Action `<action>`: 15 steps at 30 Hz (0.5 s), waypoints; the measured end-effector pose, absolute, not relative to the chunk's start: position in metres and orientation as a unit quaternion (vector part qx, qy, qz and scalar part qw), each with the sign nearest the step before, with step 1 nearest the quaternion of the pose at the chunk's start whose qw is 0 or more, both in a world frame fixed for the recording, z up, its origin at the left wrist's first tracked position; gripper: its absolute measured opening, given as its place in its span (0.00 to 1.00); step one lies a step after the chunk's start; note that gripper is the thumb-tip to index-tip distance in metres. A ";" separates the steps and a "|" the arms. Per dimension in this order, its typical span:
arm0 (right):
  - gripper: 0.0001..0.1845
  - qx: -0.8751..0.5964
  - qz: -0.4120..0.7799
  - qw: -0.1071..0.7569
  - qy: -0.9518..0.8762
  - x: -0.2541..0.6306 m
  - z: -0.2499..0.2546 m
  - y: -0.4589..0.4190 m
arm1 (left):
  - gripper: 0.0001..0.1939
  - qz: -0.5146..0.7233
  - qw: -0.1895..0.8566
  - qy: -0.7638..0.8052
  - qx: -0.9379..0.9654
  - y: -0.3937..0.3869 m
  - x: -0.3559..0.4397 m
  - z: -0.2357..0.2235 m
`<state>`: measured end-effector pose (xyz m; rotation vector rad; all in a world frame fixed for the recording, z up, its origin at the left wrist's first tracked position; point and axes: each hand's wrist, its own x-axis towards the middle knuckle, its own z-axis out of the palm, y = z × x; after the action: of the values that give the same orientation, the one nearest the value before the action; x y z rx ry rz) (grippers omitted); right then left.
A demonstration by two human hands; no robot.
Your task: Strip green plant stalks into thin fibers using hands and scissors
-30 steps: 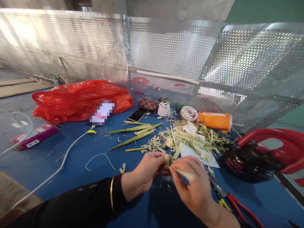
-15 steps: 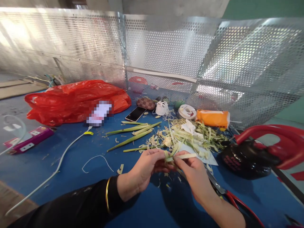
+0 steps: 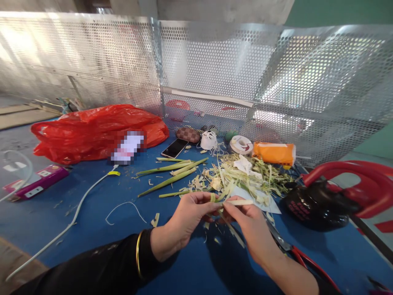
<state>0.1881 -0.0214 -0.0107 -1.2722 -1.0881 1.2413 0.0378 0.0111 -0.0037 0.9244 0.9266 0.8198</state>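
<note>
Between my two hands is a pale green strip of leaf [image 3: 241, 202], folded at its left part, with its free end pointing right. My left hand [image 3: 190, 217] pinches the folded part with thumb and fingers. My right hand [image 3: 247, 219] pinches the strip close beside it, the fingertips of both hands nearly touching. Another thin leaf piece [image 3: 235, 234] hangs below my fingers. Just beyond lies a heap of leaf scraps [image 3: 245, 180], and to its left several green leaf stalks [image 3: 173, 180]. Red-handled scissors [image 3: 282, 241] lie partly hidden behind my right forearm.
A red plastic bag [image 3: 92, 131], a phone [image 3: 175, 148], a checkered case [image 3: 188, 135], a tape roll [image 3: 241, 144] and an orange packet [image 3: 274, 153] line the back of the blue table. A black jar [image 3: 316, 209] stands right; a white cable [image 3: 82, 200] runs left.
The strip's folded part has turned and lies lower between my fingers, and a thin leaf piece now hangs further down below them. Both hands stay almost in place.
</note>
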 end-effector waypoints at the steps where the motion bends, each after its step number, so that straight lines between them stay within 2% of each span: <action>1: 0.16 -0.531 0.517 0.494 -0.454 0.188 -0.010 -0.022 | 0.10 0.378 0.709 0.429 0.412 0.012 0.037 -0.003; 4: 0.19 -0.566 0.471 0.435 -0.518 0.191 -0.010 -0.023 | 0.10 0.404 0.697 0.450 0.385 0.017 0.034 0.001; 7: 0.14 -0.568 0.254 0.400 -0.673 0.198 -0.012 -0.023 | 0.08 0.416 0.701 0.454 0.361 0.020 0.031 0.005; 9: 0.09 -0.496 0.048 0.393 -0.773 0.203 -0.013 -0.022 | 0.08 0.408 0.714 0.451 0.348 0.021 0.030 0.005; 11: 0.15 -0.389 -0.107 0.361 -0.841 0.208 -0.012 -0.020 | 0.08 0.394 0.732 0.445 0.332 0.021 0.030 0.003; 13: 0.17 -0.313 -0.182 0.318 -0.876 0.211 -0.010 -0.019 | 0.08 0.380 0.747 0.440 0.321 0.020 0.032 0.001; 15: 0.17 -0.281 -0.207 0.287 -0.892 0.212 -0.007 -0.018 | 0.09 0.372 0.755 0.438 0.317 0.020 0.033 -0.001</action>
<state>0.2117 -0.0177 -0.0069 -0.7508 -2.3831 -0.5532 0.0331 0.0198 -0.0008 0.6914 0.9553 0.8120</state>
